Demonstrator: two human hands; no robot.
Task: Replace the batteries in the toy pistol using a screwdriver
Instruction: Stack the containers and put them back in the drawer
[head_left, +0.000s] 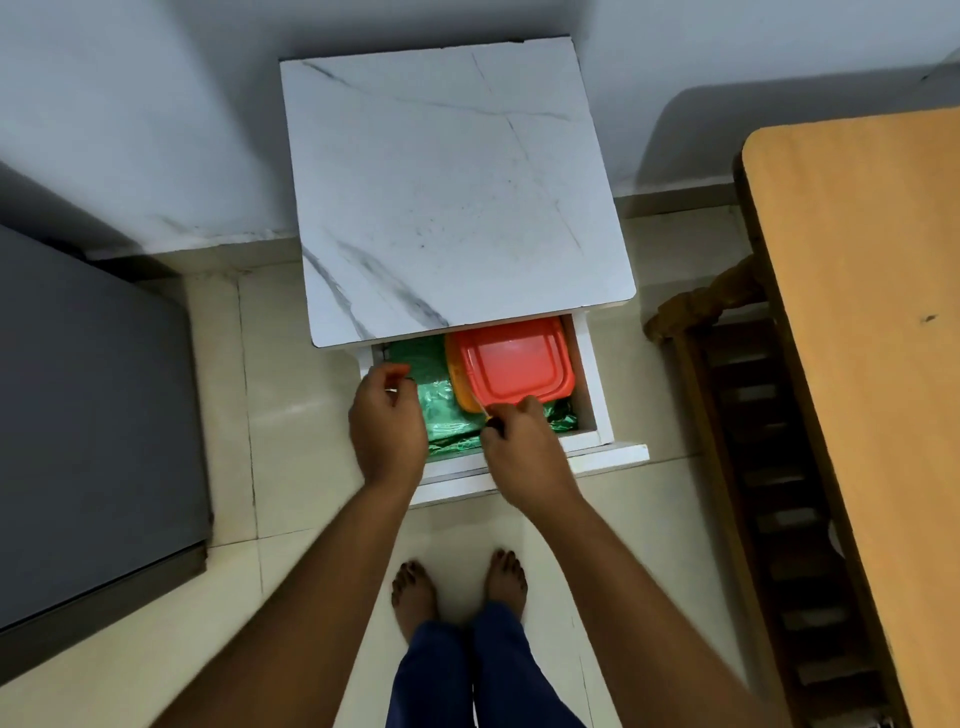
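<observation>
The white drawer (597, 395) of a marble-topped side table (447, 192) stands pulled out. Inside lie a green plastic bag (436, 395) and a red-lidded container (514, 364) stacked on an orange one (460, 387). My right hand (524, 452) hovers over the drawer's front and grips a thin tool with a yellow and black end, apparently a small screwdriver (489, 417). My left hand (387, 421) is over the drawer's left side with its fingers curled; a small dark bit shows at the fingertips, too small to identify. No toy pistol or batteries are in view.
A wooden table (862, 364) with a dark chair (769, 467) beside it stands at the right. A grey cabinet top (93, 415) fills the left. My bare feet (457, 587) stand on the tiled floor below the drawer. The wall is behind the side table.
</observation>
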